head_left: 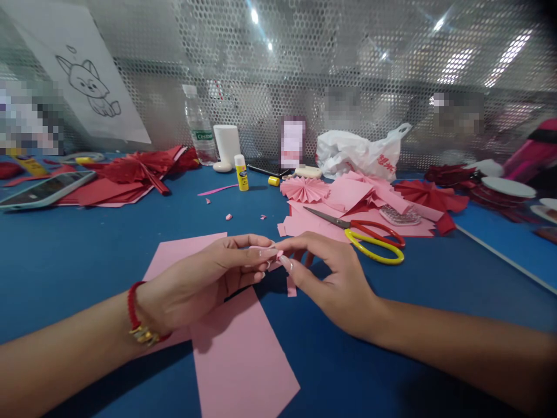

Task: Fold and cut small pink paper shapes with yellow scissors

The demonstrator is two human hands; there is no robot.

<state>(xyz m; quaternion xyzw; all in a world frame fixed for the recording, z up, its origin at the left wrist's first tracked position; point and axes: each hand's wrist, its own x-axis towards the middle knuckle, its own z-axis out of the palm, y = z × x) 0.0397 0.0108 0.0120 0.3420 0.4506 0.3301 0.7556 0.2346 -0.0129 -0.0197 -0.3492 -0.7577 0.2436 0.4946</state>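
Observation:
My left hand and my right hand meet over the blue table. Both pinch one small pink paper strip between fingertips; part of it hangs down toward the table. Beneath the hands lies a sheet of pink paper. A red bracelet circles my left wrist. Scissors with red and yellow handles rest just beyond my right hand.
Folded pink paper fans and pink sheets lie behind the scissors. Red folded paper lies far left beside a phone. A glue stick, water bottle, white cup and white plastic bag stand before the mesh wall.

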